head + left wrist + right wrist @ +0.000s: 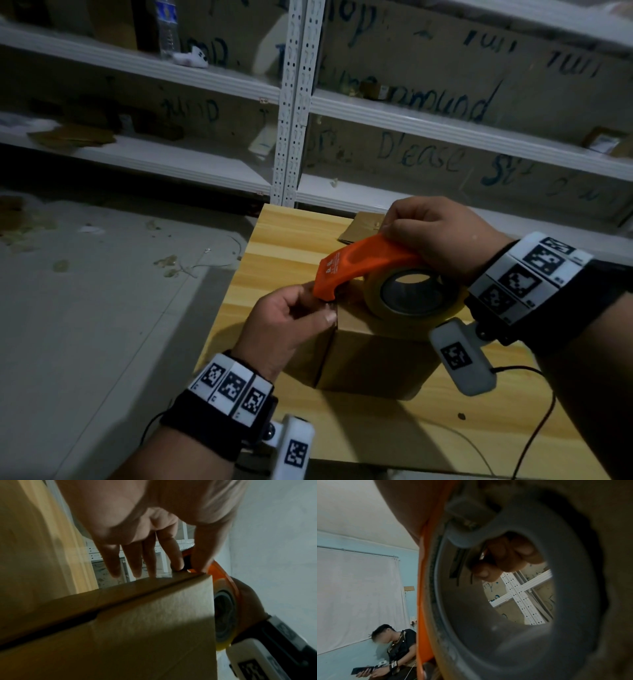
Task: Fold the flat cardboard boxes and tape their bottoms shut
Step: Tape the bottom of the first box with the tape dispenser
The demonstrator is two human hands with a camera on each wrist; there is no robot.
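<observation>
A folded brown cardboard box (370,359) stands on the wooden table (284,250). My right hand (442,236) grips the orange tape dispenser (356,263) from above, and its yellowish tape roll (407,294) rests on the box top. My left hand (294,318) pinches the tape end at the dispenser's front tip, right at the box's upper left edge. In the left wrist view thumb and index fingertips (178,563) meet at the box (137,622) edge beside the dispenser (221,574). The right wrist view looks through the roll's grey core (488,615); the tape strip itself is hard to see.
A flat piece of cardboard (363,229) lies at the table's back edge. White metal shelving (294,102) stands just behind. A thin black cable (534,428) crosses the table at the right. Littered floor (102,291) lies left. A seated person (397,649) shows in the right wrist view.
</observation>
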